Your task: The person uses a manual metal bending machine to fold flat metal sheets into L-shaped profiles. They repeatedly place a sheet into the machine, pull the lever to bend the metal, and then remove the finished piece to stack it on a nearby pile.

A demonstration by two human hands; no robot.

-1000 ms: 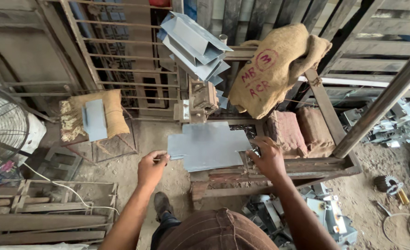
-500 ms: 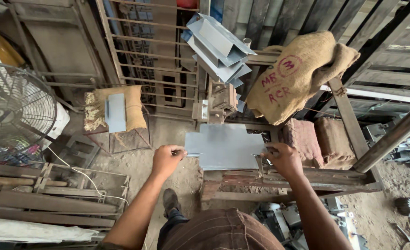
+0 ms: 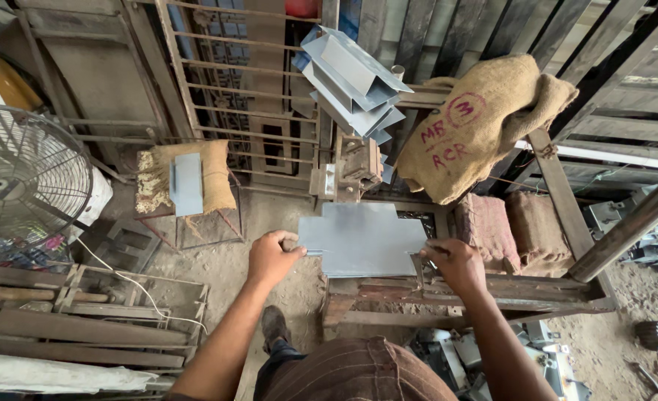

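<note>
Head view, mid-frame: both hands, left hand (image 3: 271,258) and right hand (image 3: 454,263), grip opposite edges of the flat metal sheet (image 3: 362,239), keeping it level on the bending machine (image 3: 433,289).

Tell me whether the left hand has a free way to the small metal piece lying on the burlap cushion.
Probably yes: the left hand grips the metal sheet, but only bare floor separates it from the small metal piece.

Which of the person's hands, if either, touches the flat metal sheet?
Touching, both. The head view shows the left hand gripping the metal sheet at its left edge and the right hand gripping its right corner.
</note>
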